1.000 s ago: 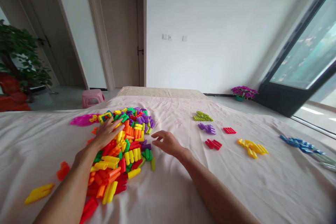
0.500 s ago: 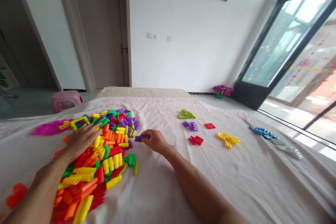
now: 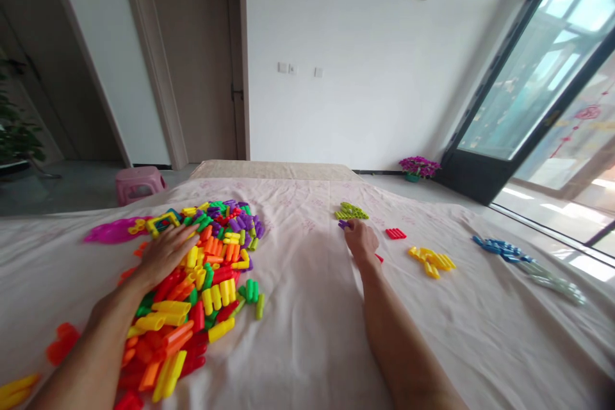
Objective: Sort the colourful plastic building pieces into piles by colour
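Observation:
My left hand [image 3: 170, 253] lies with its fingers spread on the left side of a big mixed heap of plastic pieces [image 3: 218, 295] in yellow, orange, red, green and purple. My right hand [image 3: 361, 240] is farther right over the cloth, its fingers closed around a small purple piece [image 3: 343, 224]. Just beyond it sits a lime-green group [image 3: 352, 211]. Most of the purple and red groups near that hand is hidden by it. To its right are a red piece [image 3: 396, 234] and a yellow group [image 3: 432, 261].
Blue pieces [image 3: 502, 248] and clear pieces [image 3: 552, 282] lie at the far right of the cloth-covered surface [image 3: 307, 333]. A magenta item [image 3: 115, 230] is left of the heap. Beyond stand a pink stool [image 3: 139, 184] and potted flowers [image 3: 419, 168].
My right hand has moved right with the purple piece, from the heap's edge to beside the lime-green group. My left hand stays on the heap. The view has turned slightly left.

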Motion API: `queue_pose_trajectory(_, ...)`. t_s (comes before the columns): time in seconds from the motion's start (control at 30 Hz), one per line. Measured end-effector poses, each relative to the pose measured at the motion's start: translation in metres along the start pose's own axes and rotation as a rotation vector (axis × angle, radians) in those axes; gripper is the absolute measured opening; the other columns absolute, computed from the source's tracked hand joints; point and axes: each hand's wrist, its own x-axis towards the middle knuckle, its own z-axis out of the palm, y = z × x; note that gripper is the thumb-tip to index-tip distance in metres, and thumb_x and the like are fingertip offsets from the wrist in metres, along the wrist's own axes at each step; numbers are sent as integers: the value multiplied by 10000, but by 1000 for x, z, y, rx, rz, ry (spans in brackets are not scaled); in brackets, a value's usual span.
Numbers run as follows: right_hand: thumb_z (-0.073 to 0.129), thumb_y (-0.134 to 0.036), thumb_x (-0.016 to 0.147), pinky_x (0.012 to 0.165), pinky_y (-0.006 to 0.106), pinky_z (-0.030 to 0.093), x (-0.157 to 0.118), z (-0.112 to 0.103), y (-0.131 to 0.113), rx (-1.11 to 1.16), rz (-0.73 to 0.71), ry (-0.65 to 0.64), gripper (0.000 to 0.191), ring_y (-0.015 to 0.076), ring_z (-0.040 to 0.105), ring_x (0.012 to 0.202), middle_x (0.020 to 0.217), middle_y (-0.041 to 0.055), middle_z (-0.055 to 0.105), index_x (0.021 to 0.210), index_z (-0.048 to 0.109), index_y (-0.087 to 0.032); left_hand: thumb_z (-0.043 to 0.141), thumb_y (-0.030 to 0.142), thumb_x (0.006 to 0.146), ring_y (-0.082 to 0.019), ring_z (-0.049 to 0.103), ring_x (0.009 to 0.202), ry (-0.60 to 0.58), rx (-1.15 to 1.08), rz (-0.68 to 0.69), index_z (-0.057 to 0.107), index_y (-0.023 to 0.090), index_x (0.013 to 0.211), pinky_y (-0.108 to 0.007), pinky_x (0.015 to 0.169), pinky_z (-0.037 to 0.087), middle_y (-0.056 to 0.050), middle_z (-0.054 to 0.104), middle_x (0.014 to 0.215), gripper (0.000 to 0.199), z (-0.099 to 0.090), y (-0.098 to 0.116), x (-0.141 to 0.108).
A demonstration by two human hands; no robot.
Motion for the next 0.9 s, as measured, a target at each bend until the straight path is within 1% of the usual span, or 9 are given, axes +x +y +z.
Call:
queue_pose_trajectory(0.1,520,-247,848,903,351,424,2,0,4,11,-17,127,364,247,575,1097,1164,76,669,1180,670,-249,268,267,919,-204,345,1395,-33,35,83,598,223,1285,-361,1191,182,-10,466,1475,495,7,-9,-1)
queue_pose_trajectory(0.17,510,-211,841,892,332,437,-2,3,-7,105,-74,143,353,231,588,1070,1153,65,675,1145,686,-238,267,276,925,-203,358,1385,-10,52,102,589,232,1290,-378,1185,204,-17,479,1465,488,10,-13,-1)
queue_pose_trajectory(0.27,494,-168,838,834,289,467,-23,14,-40,317,-287,17,319,191,635,952,1052,38,709,1061,712,-233,248,287,936,-190,377,1370,20,71,148,592,250,1279,-379,1169,247,-15,505,1443,487,13,-17,-2)
queue_pose_trajectory(0.37,544,-151,819,831,270,475,-61,28,-82,454,-578,-168,276,170,646,896,996,26,723,1020,717,-227,232,300,942,-201,367,1378,25,93,155,580,238,1296,-386,1168,254,-20,488,1458,501,15,-18,-2)
queue_pose_trajectory(0.47,643,-203,804,903,295,453,-101,40,-114,471,-851,-291,246,186,633,959,1022,30,722,1039,708,-232,239,281,936,-219,349,1391,23,107,167,574,222,1307,-410,1175,247,-29,479,1464,503,16,-19,-2)
queue_pose_trajectory(0.57,682,-262,811,978,307,408,-129,46,-131,460,-1050,-339,311,191,606,1054,1102,29,703,1121,667,-240,261,258,926,-216,372,1379,37,108,166,579,240,1302,-408,1170,268,-21,501,1445,493,17,-20,-1)
queue_pose_trajectory(0.7,675,-329,839,987,297,394,-140,49,-138,436,-1122,-358,398,191,564,1139,1175,42,668,1216,592,-236,240,227,920,-220,394,1363,81,84,219,612,242,1247,-426,1174,266,-31,525,1423,495,21,-26,-1)
queue_pose_trajectory(0.83,645,-379,869,951,274,399,-139,53,-137,442,-1145,-378,265,168,603,1023,1045,19,699,1090,631,-233,241,258,919,-218,403,1357,80,73,234,602,245,1242,-419,1182,246,-22,524,1424,484,25,-33,-1)
queue_pose_trajectory(0.9,658,-350,857,913,268,410,-139,54,-136,431,-1126,-374,214,163,614,953,985,12,705,1032,643,-228,230,280,922,-214,399,1359,80,78,231,601,249,1238,-408,1184,238,-15,521,1427,488,25,-33,0)
